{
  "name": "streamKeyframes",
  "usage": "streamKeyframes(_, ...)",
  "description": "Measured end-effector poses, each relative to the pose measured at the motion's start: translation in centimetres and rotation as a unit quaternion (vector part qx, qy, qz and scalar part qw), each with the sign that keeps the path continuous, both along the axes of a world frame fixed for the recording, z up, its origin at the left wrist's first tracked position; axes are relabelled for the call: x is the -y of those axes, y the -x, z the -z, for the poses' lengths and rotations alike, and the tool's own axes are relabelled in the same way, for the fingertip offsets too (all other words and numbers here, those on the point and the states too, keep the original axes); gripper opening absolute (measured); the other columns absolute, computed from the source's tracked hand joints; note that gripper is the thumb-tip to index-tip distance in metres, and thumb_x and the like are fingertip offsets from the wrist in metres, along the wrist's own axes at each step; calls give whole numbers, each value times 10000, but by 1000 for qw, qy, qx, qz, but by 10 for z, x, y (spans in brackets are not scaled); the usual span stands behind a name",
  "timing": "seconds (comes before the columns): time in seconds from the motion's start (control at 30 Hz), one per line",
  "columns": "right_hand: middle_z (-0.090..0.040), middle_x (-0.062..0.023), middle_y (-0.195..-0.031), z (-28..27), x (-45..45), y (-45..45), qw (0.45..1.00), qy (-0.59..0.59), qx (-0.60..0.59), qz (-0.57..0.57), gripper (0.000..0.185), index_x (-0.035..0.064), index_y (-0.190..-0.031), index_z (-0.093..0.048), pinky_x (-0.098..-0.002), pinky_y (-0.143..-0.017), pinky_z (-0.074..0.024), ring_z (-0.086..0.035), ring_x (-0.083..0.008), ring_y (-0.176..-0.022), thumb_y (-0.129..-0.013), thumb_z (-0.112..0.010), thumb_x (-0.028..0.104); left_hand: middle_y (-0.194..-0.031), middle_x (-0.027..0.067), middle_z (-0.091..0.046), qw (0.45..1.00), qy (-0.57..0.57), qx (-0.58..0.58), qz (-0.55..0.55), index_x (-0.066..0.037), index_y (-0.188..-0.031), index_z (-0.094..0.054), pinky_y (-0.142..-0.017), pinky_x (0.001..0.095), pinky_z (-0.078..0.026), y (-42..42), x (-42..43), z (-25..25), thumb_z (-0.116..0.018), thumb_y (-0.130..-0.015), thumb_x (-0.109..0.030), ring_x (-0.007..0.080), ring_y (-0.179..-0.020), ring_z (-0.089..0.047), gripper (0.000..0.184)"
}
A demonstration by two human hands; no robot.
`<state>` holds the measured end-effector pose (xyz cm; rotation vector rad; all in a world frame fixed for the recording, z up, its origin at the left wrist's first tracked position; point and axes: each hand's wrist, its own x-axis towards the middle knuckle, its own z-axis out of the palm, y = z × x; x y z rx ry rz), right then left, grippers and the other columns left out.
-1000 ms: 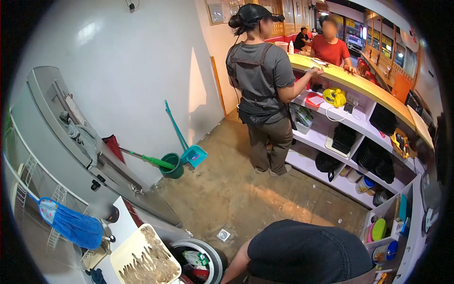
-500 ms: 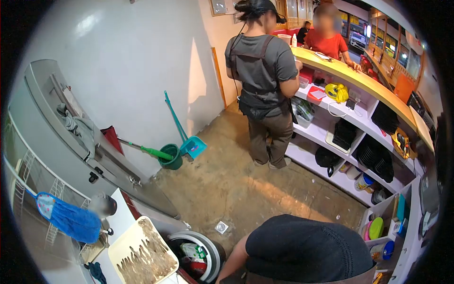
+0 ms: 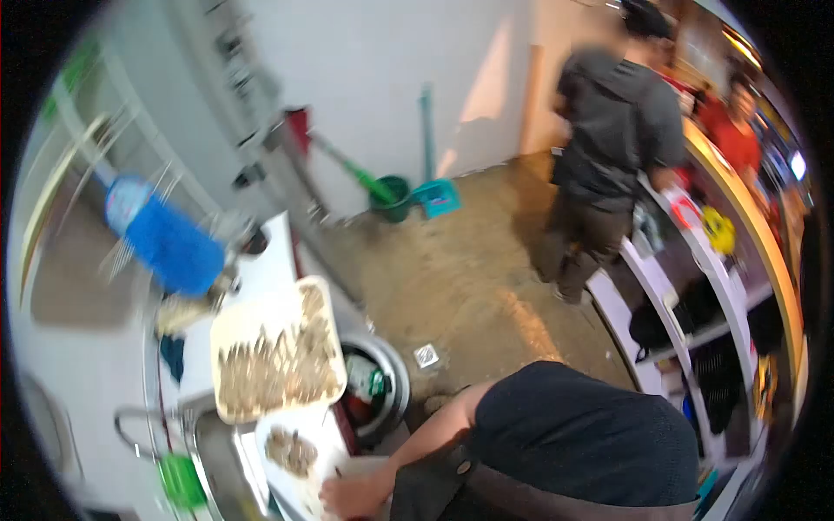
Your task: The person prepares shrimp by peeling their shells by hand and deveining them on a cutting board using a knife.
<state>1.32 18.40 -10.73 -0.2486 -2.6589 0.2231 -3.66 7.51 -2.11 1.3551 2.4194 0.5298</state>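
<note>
My right hand is low in the view, over the white counter, at the end of my bare forearm. Its fingers are blurred and point left; I cannot tell whether they hold anything. Just left of it, a small heap of greyish pieces, resembling raw shrimp, lies on a white surface. Above that heap, a cream tray carries rows of similar greyish-brown pieces. My left hand is out of view.
A sink and a green object are at lower left. A round bin with rubbish stands beside the counter. Past it are a green bucket and blue dustpan. A person in grey stands at the shelved counter.
The view has swung left and down, bringing the sink, the small heap and my right hand into sight. My forearm now reaches over the counter, and the tray appears higher and further right.
</note>
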Motion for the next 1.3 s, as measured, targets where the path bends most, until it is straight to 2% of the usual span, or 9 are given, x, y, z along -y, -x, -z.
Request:
streamKeyframes(0.03, -590, -36, -762, 1, -11, -6, 995, 17, -11, -97, 155, 78, -737, -656, -392, -752, -423, -550, -229, -829, -736, -587, 216, -742, 222, -657, 999, -16, 21, -29, 74, -840, -644, -638, 403, -476, -5, 2, 1, -619, -811, -169, 301, -623, -571, 245)
streamKeyframes(0.13, -620, -91, -742, -14, -12, -15, 987, 76, -52, -134, 153, 86, -646, -674, -401, -774, -415, -572, -267, -803, -662, -638, 233, -784, 223, -687, 987, -72, 73, -124, 51, -828, -695, -660, 421, -514, -10, 7, 22, -674, -743, -117, 354, -681, -665, 190)
streamKeyframes(0.17, -616, -91, -716, -6, -10, -11, 982, 111, -65, -136, 153, 92, -626, -671, -398, -766, -422, -575, -267, -796, -648, -644, 241, -715, 214, -638, 991, -32, -1, -133, 24, -813, -698, -672, 458, -489, -2, 16, 42, -696, -762, -99, 382, -704, -626, 133)
streamKeyframes(0.37, -609, -75, -668, -11, -38, -19, 976, 102, -41, -189, 60, 120, -636, -684, -406, -724, -446, -575, -266, -725, -633, -647, 167, -782, 216, -620, 983, -2, 6, -184, -22, -908, -711, -711, 483, -471, -28, -7, 22, -620, -831, -162, 407, -773, -609, 183)
streamKeyframes(0.5, -623, -43, -801, -18, -47, -16, 967, 129, 5, -218, 63, 77, -703, -662, -388, -818, -426, -546, -246, -916, -658, -665, 121, -847, 218, -611, 973, -46, -6, -228, -20, -880, -705, -737, 471, -474, -32, -8, 27, -594, -810, -95, 399, -809, -606, 151)
streamKeyframes(0.67, -625, -23, -854, -25, -44, -16, 965, 96, 77, -230, 110, 113, -766, -691, -424, -873, -390, -533, -257, -953, -679, -650, 165, -832, 195, -578, 966, -71, -15, -247, -5, -866, -679, -705, 466, -473, -39, -11, 23, -583, -803, -36, 400, -766, -594, 118)
streamKeyframes(0.97, -602, -8, -842, -24, -45, -14, 967, 115, 23, -225, 99, 99, -770, -659, -410, -869, -387, -526, -238, -922, -674, -684, 114, -836, 163, -606, 972, -128, -41, -194, -3, -877, -676, -680, 435, -498, -29, 3, 36, -595, -822, -25, 344, -770, -621, 101)
streamKeyframes(1.07, -606, -5, -840, -31, -49, -13, 962, 131, 43, -235, 83, 99, -766, -663, -407, -875, -387, -526, -231, -930, -689, -681, 125, -827, 154, -626, 955, -146, 37, -255, -9, -904, -701, -677, 397, -505, -28, 17, 28, -634, -815, -29, 324, -746, -631, 113)
streamKeyframes(1.3, -609, 10, -802, -27, -37, -7, 964, 83, 62, -243, 48, 115, -727, -676, -407, -861, -390, -528, -223, -920, -694, -676, 150, -804, 152, -619, 954, -148, 16, -260, -25, -885, -712, -675, 394, -497, -32, 9, 32, -650, -804, -48, 315, -727, -622, 105)
